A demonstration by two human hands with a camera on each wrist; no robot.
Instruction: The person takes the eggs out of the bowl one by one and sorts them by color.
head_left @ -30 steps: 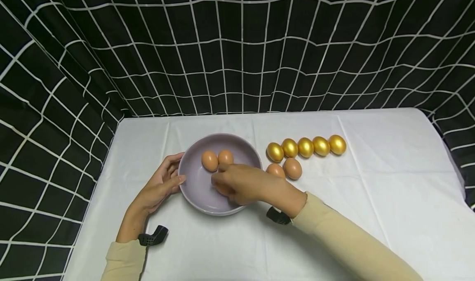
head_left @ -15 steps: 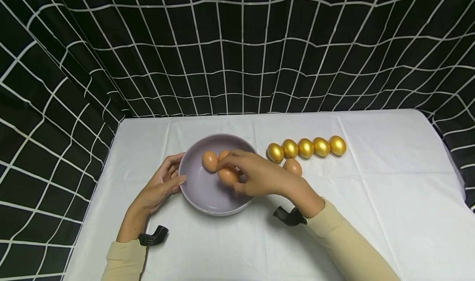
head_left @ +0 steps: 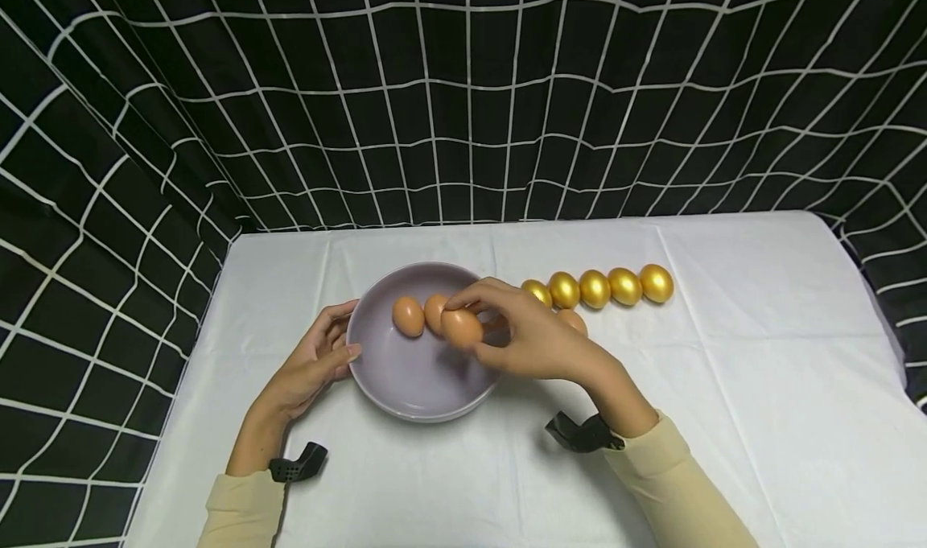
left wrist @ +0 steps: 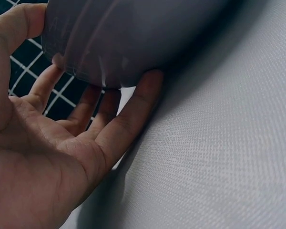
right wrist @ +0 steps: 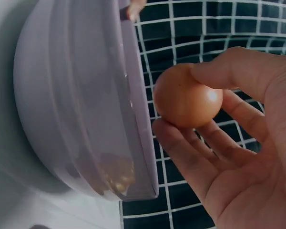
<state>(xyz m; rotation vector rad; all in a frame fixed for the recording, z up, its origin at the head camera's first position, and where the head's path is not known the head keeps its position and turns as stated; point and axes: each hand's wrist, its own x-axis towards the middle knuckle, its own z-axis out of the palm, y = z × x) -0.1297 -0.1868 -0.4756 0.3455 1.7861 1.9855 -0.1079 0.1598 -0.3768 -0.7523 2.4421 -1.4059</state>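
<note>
A wide mauve bowl (head_left: 405, 383) sits on the white-covered table. My left hand (head_left: 319, 363) grips its left side, thumb at the rim and fingers against the outer wall (left wrist: 109, 52). With thumb and fingertips, my right hand (head_left: 532, 335) pinches a brown egg (head_left: 462, 328), held above the bowl's right half. In the right wrist view this egg (right wrist: 181, 98) is up past the rim. Two more brown eggs, one on the left (head_left: 409, 316) and one partly hidden by the held egg (head_left: 434, 313), lie inside the bowl.
To the bowl's right, a row of several golden eggs (head_left: 595, 289) lies on the white cloth (head_left: 760, 355). Just in front of that row is a brown egg (head_left: 574, 321), partly covered by my right hand. Behind the table hangs a black curtain with a white grid (head_left: 492, 113).
My right hand has risen from deep in the bowl and moved back to the right, lifting the brown egg with it. The left hand and the bowl have stayed in place.
</note>
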